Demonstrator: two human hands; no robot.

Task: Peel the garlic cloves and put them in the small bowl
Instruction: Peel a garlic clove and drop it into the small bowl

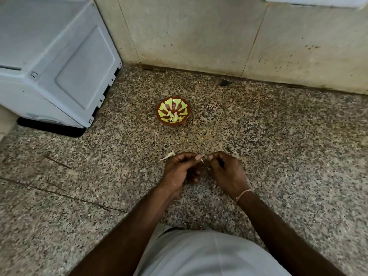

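Above a speckled stone counter (278, 136), the left hand (180, 170) and right hand (226, 171) pinch a tiny garlic clove (202, 160) between curled fingertips — slippery, it could drop short of the small bowl (173, 112) beyond, which holds peeled cloves.

**Where things sit on the counter**

I see the small bowl (173, 111) out toward the counter's (278, 156) back edge, near the middle, with garlic cloves (173, 116) lying inside it. An appliance (53, 62) fills the back left corner, well left of the bowl. Nearer my front edge, the left hand (180, 169) and right hand (226, 170) meet just before the bowl, fingertips almost touching. A loose piece of garlic (168, 155) lies on the counter just left of the left hand.
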